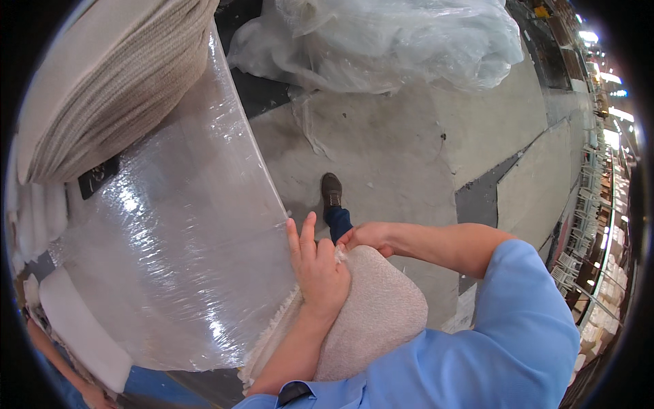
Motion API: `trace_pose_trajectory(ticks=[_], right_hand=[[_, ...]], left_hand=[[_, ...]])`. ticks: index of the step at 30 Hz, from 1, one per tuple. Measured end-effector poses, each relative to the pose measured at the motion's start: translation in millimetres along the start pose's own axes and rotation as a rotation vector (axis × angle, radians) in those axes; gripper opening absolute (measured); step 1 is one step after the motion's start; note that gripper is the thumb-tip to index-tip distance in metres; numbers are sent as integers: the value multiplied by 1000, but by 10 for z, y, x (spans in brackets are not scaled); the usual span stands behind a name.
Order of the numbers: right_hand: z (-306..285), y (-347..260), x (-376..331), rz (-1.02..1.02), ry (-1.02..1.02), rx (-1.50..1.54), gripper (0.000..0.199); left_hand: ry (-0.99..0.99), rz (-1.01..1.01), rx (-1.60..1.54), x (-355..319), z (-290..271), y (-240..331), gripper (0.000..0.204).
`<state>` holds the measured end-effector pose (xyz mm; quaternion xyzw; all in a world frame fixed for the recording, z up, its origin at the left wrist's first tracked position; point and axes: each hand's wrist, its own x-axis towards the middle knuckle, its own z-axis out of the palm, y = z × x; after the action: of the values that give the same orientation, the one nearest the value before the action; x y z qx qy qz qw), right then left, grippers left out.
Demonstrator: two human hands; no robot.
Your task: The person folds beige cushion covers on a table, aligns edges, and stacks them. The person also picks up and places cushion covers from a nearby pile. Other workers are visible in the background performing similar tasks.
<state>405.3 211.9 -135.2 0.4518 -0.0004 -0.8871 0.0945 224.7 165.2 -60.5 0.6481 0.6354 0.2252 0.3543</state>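
Observation:
A beige textured cushion point(373, 310) rests against my body at the table's near corner, with a loose, frayed fabric edge point(272, 334) on its left side. My left hand point(319, 271) lies over the cushion's far corner. Two of its fingers stretch out past the corner, while the others pinch the edge beside a small white tuft point(340, 255). From the right, my right hand point(368, 238) closes on the same corner, its fingertips bent in and partly hidden. Whatever lies under the fingers is hidden.
A plastic-wrapped table point(184, 225) extends left, bearing a pile of beige fabric covers point(122, 88) and a dark object point(99, 178). White foam pads point(82, 324) lie at its left edge. Another person's arm point(65, 365) shows lower left. Crumpled clear plastic point(388, 48) covers the floor ahead.

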Motion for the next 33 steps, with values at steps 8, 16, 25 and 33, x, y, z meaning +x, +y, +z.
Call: trace_pose_trajectory(ticks=[8,16,25,33], right_hand=[[-53,169,254,-5,-61,55,10],[104,414,330,-295,-70,225,11],[234,520,374,-348,25,385,8],[260,543,570,-295,15,448,3]], left_hand=[[-50,10,88,17,-13,3,4],[-498,-425,-567,48,-468,439,36],[-556,-370,-627,-90,-260,233,58],[-531,-260,-443,-155,-236,20,56]])
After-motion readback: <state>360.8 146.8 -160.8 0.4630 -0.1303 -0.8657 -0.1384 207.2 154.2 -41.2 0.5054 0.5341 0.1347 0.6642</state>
